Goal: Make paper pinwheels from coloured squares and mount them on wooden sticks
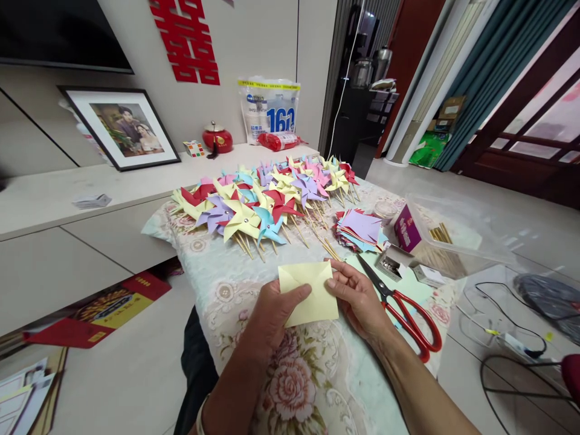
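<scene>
A square of pale yellow paper [312, 305] with faint crease lines is held over the near part of the table. My left hand [276, 308] pinches its left side, thumb lying on top. At the right edge, my right hand [356, 295] grips the sheet between thumb and fingers. Red-handled scissors [410, 317] lie just right of my right hand, blades pointing away. Beyond the hands rests a stack of coloured paper squares [360, 228], with a few thin sticks [333, 249] beside it. Many finished paper pinwheels [244, 220] on sticks cover the far side.
The table has a floral cloth [292, 386]. At its right stand a clear plastic bin [453, 241] holding sticks, a small open box of fasteners [392, 266] and a small white box [429, 276]. Cables and a power strip [512, 344] lie on the floor at right.
</scene>
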A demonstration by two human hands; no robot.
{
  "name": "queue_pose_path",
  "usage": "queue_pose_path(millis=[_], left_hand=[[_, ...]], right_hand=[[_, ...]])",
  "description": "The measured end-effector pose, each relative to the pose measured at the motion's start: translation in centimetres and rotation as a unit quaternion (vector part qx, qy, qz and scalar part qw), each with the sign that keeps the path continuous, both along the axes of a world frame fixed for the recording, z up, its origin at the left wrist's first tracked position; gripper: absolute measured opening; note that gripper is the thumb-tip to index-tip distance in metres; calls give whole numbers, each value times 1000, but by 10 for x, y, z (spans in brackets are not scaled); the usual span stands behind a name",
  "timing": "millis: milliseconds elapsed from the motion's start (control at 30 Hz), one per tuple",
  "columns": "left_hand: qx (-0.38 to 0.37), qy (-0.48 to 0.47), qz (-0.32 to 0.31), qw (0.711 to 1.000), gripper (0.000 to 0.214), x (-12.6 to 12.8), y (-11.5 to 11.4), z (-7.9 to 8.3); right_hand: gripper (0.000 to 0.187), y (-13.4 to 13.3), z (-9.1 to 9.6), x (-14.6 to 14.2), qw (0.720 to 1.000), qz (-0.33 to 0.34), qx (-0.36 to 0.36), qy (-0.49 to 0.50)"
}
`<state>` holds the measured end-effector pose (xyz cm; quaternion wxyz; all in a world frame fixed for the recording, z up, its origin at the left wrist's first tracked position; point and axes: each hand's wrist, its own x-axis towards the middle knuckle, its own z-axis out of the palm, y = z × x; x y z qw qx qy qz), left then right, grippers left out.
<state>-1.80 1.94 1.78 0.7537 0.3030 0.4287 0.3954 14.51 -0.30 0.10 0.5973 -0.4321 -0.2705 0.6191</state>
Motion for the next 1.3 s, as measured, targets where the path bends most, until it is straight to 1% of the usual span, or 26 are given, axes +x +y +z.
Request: queue_pose_path(millis=[100,200,267,400,500,633,733,867,1000,1100,1167,1200,1233,1267,1300], left_hand=[[1,2,30,1000,46,3,0,-3],[8,7,36,999,45,4,-1,-7],[29,15,40,999,48,3,-2,-10],[62,37,69,995,52,3,-3,-16],[53,22,60,997,50,4,-3,-17],[15,-33,31,999,47,9,-3,-12],[10,-45,35,998,45,12,-5,-9],[20,-17,47,999,42,16,-6,-9],[46,47,54,996,38,17,-6,-11],[70,92,55,992,35,16,-6,-14],[75,113,60,989,34,15,-5,-17],[74,116,65,988,35,14,-5,-18],[70,116,71,988,36,14,-5,-20],[66,113,78,988,37,14,-5,-21],[63,107,87,988,38,15,-6,-21]], right_hand=[[50,0,0,0,1000,12,5,1],[56,0,0,0,1000,21,6,-8],[58,0,0,1,1000,6,5,-18],[61,2,-1,1,998,-36,1,-48],[63,2,-1,1,996,-51,5,-67],[61,1,-2,1,992,-68,20,-100],[60,2,-5,2,989,-75,34,-122],[56,2,-8,4,985,-86,51,-141],[51,2,-8,2,977,-110,63,-171],[49,3,-8,1,970,-113,75,-200],[46,2,-10,1,961,-111,91,-234],[45,2,-11,2,951,-116,104,-265],[43,1,-12,3,936,-127,120,-307],[42,0,-12,4,913,-144,140,-355],[41,-2,-11,5,884,-164,164,-406]])
